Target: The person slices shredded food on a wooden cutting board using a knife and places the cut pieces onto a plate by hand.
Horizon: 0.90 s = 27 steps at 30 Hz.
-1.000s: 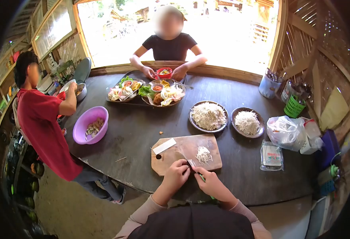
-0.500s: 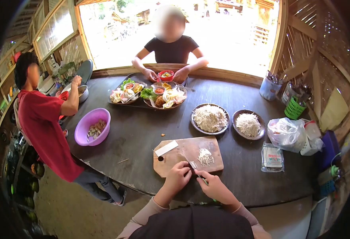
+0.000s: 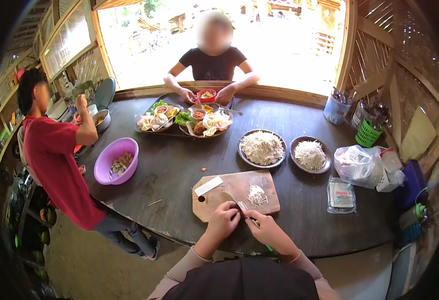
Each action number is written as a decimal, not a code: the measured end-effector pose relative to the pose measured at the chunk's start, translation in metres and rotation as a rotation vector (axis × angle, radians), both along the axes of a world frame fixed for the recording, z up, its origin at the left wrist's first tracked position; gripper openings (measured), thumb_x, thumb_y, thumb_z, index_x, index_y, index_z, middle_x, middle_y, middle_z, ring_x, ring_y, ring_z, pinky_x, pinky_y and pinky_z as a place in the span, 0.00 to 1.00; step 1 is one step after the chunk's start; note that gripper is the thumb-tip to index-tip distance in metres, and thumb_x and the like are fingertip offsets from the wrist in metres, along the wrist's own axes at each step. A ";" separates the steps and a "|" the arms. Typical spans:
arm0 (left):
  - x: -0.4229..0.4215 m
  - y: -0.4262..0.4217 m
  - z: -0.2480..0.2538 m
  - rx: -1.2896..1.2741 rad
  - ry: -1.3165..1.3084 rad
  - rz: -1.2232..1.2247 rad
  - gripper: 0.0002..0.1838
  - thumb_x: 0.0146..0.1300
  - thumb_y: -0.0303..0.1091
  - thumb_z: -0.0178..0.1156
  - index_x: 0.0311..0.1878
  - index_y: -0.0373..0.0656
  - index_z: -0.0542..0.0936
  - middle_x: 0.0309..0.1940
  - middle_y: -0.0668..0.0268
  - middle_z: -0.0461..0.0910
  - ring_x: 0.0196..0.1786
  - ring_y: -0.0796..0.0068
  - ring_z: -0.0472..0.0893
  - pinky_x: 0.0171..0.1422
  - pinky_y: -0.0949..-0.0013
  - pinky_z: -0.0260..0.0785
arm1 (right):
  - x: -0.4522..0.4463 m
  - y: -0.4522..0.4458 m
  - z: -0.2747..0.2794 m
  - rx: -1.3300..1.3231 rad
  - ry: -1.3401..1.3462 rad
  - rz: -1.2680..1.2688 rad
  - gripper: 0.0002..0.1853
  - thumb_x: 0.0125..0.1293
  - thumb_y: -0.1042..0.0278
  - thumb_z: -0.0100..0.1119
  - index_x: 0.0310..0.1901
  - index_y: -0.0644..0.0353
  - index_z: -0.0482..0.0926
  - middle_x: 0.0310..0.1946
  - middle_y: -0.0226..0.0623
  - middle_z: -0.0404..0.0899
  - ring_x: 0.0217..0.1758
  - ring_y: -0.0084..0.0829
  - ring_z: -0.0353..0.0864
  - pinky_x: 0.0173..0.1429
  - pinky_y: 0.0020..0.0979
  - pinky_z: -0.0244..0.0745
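Note:
My left hand [image 3: 223, 220] is closed at the near edge of a wooden cutting board [image 3: 219, 194], its curled fingertips pressed on a small white piece of food [image 3: 241, 205]. Closed around a knife [image 3: 269, 247] is my right hand [image 3: 265, 231], just beside the left. A bit of green handle shows below the palm; most of the blade is hidden between my hands. Thin white strips [image 3: 257, 196] lie in a small heap on the board's right half. A flat white slab [image 3: 208, 185] rests at the board's upper left.
Two plates of white shreds [image 3: 262, 148] stand beyond the board. A purple bowl [image 3: 130, 176] sits left, filled platters [image 3: 203, 131] at the back. Plastic bags [image 3: 358, 166] and a green basket [image 3: 368, 133] are right. One person stands left; another faces me across the table.
My right hand has shifted slightly left, closer to my left hand, and the knife has turned with it. The person at left has moved a raised hand back toward their body.

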State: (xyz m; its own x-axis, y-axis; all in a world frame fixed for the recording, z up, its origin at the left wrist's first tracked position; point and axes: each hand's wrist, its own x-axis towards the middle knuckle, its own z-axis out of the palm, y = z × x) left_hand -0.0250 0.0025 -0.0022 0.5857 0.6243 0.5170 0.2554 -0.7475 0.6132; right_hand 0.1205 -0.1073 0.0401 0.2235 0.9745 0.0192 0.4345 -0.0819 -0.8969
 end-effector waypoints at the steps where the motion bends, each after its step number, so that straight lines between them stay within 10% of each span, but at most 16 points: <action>1: 0.000 0.000 -0.002 -0.005 0.005 0.005 0.06 0.58 0.26 0.66 0.36 0.34 0.85 0.42 0.55 0.82 0.44 0.56 0.83 0.49 0.60 0.77 | 0.001 -0.003 -0.003 0.041 0.000 0.007 0.14 0.71 0.71 0.56 0.57 0.60 0.79 0.35 0.57 0.83 0.37 0.48 0.87 0.41 0.38 0.77; 6: 0.001 -0.002 -0.002 -0.013 -0.013 0.008 0.06 0.58 0.27 0.66 0.36 0.34 0.85 0.43 0.55 0.83 0.44 0.56 0.84 0.49 0.61 0.77 | 0.001 0.003 -0.016 0.067 0.047 -0.016 0.14 0.71 0.71 0.57 0.57 0.59 0.80 0.41 0.50 0.86 0.31 0.33 0.82 0.41 0.32 0.76; 11: -0.001 0.000 -0.003 -0.031 0.010 0.013 0.06 0.58 0.28 0.66 0.36 0.34 0.85 0.43 0.55 0.83 0.44 0.56 0.84 0.49 0.61 0.77 | 0.000 -0.006 -0.004 0.079 0.000 0.017 0.15 0.71 0.72 0.56 0.57 0.60 0.79 0.36 0.58 0.83 0.37 0.50 0.87 0.41 0.39 0.77; 27: -0.001 -0.002 0.000 -0.093 -0.025 -0.003 0.06 0.58 0.28 0.65 0.34 0.34 0.85 0.43 0.56 0.83 0.46 0.54 0.82 0.52 0.58 0.76 | -0.001 -0.003 0.000 0.002 -0.026 0.010 0.14 0.71 0.71 0.56 0.56 0.61 0.79 0.39 0.56 0.84 0.41 0.53 0.86 0.45 0.37 0.78</action>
State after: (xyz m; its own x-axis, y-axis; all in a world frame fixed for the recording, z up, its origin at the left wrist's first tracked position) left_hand -0.0260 0.0007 -0.0027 0.5756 0.6682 0.4714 0.2371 -0.6881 0.6858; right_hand 0.1191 -0.1103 0.0404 0.2135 0.9766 0.0268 0.4583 -0.0759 -0.8856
